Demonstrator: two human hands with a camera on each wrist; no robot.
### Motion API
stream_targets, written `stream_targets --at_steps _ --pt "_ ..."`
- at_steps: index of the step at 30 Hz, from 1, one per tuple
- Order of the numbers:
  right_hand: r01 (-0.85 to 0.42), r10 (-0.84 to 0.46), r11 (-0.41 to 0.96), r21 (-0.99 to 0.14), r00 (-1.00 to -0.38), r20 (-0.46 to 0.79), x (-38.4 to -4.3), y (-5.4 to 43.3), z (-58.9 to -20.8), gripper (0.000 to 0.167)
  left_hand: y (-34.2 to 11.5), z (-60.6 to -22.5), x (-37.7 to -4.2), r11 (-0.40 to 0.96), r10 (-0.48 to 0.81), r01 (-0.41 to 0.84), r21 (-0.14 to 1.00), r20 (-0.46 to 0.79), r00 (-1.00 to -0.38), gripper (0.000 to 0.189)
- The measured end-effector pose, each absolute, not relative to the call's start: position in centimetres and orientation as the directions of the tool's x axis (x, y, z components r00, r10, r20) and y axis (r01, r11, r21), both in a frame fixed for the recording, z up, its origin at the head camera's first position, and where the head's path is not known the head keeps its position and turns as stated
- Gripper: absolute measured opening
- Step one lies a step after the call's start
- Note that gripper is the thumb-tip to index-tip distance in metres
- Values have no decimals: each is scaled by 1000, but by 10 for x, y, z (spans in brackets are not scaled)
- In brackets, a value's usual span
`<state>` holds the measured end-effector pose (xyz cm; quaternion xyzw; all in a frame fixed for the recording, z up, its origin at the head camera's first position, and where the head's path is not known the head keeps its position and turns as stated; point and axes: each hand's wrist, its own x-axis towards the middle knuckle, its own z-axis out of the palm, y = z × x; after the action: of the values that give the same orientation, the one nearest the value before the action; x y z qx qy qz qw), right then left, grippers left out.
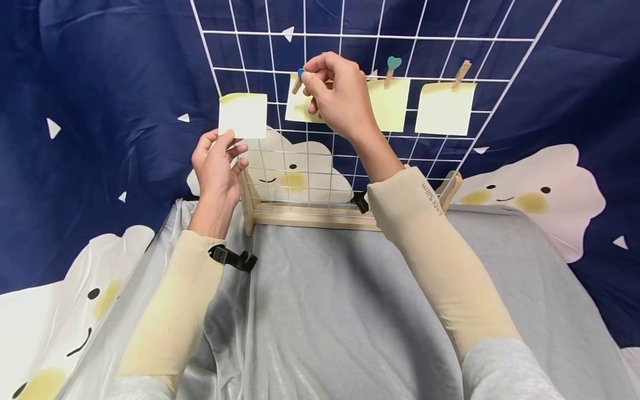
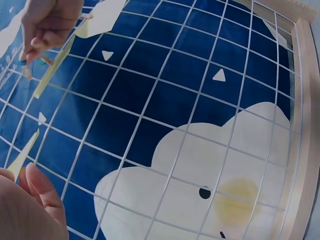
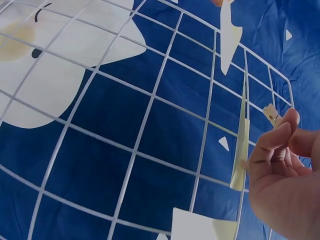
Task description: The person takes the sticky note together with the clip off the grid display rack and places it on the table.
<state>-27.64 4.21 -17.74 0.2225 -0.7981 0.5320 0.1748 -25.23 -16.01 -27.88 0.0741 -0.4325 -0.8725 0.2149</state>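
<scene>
My left hand (image 1: pixel 217 169) pinches a pale yellow sticky note (image 1: pixel 243 114) by its lower edge, thumb in front, at the left side of the white wire grid (image 1: pixel 375 36). My right hand (image 1: pixel 345 97) pinches the blue-topped end of a small wooden clothespin (image 1: pixel 297 86) between thumb and fingertips. That clothespin is at the top edge of a second sticky note (image 1: pixel 297 108), which the right hand partly covers. In the left wrist view the held note (image 2: pixel 24 155) appears edge-on beside the left fingers.
Right of my right hand, a yellow note (image 1: pixel 392 108) hangs from a clothespin with a green heart (image 1: pixel 394 64). Farther right, another note (image 1: pixel 445 111) hangs from a plain wooden clothespin (image 1: pixel 462 74). The grid stands in a wooden base (image 1: pixel 315 218) on grey cloth (image 1: pixel 325 294), before a blue curtain (image 1: pixel 115 83).
</scene>
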Motion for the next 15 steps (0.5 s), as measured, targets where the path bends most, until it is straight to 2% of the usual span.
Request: stream_targets --at_steps 15 --pt "-560 -140 265 -785 -828 544 -261 77 -195 15 -165 -288 -238 -571 -440 315 758 41 -897 12"
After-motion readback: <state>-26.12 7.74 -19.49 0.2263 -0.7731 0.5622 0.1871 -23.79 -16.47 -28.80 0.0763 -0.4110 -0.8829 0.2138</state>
